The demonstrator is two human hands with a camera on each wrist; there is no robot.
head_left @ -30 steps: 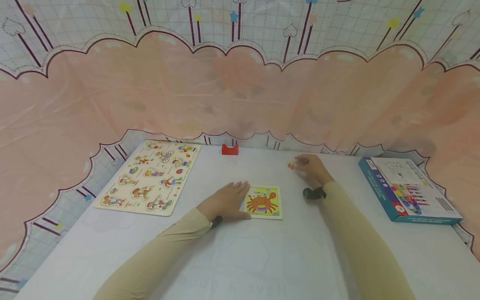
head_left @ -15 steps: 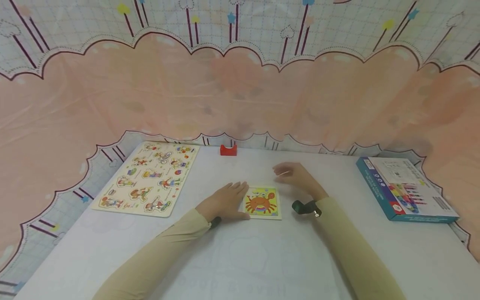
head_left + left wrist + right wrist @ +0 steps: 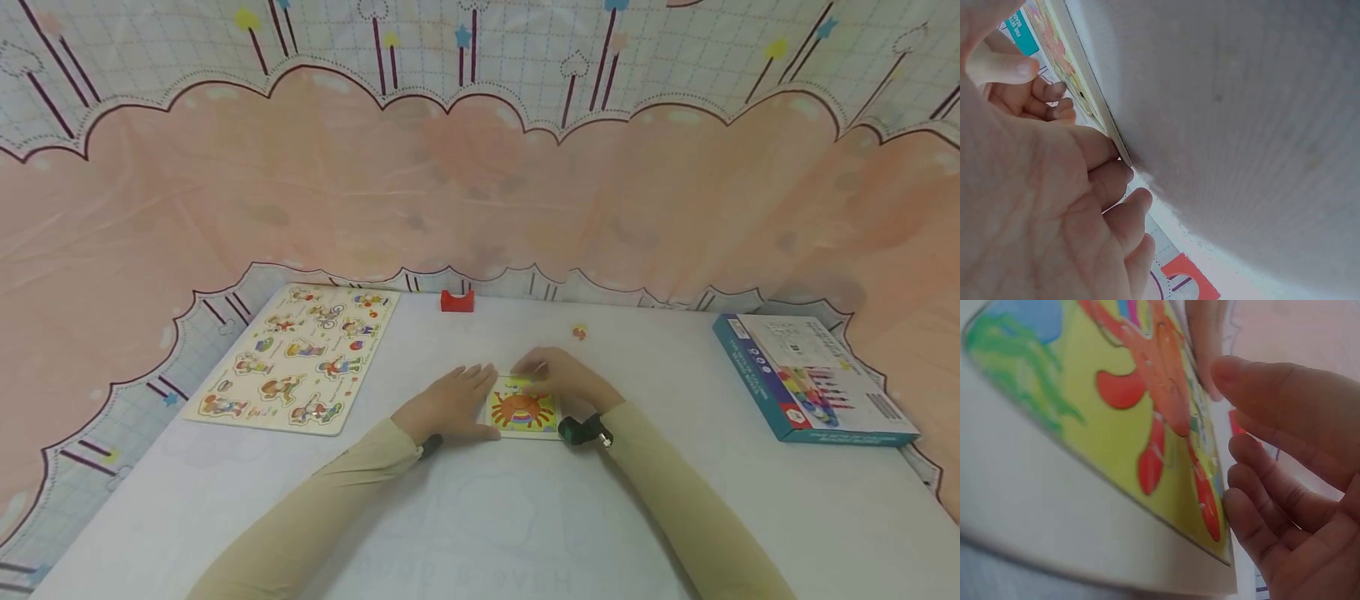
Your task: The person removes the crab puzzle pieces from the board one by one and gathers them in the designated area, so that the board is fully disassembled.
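Note:
A square crab puzzle (image 3: 522, 411) with a yellow picture and pale frame lies on the table. My left hand (image 3: 448, 402) rests along its left side, fingers extended and fingertips against the frame's edge. Over the puzzle's upper right part, my right hand (image 3: 564, 377) has its fingers bent, covering the claw there. In the right wrist view the thumb (image 3: 1241, 378) stands apart from the bent fingers, beside the board; whether a thin piece sits at the fingertips is unclear. A small orange-red puzzle piece (image 3: 580, 332) lies on the table beyond the right hand.
A larger puzzle board (image 3: 300, 354) with children's figures lies at the left. Near the back edge stands a red notched block (image 3: 457, 301). A flat boxed set (image 3: 817, 379) lies at the right. A patterned curtain (image 3: 480, 183) closes off the back.
My right hand has come left and nearer from beside the small piece to over the crab puzzle, a thin pale edge showing in it midway. The small piece stays; my left hand has kept still.

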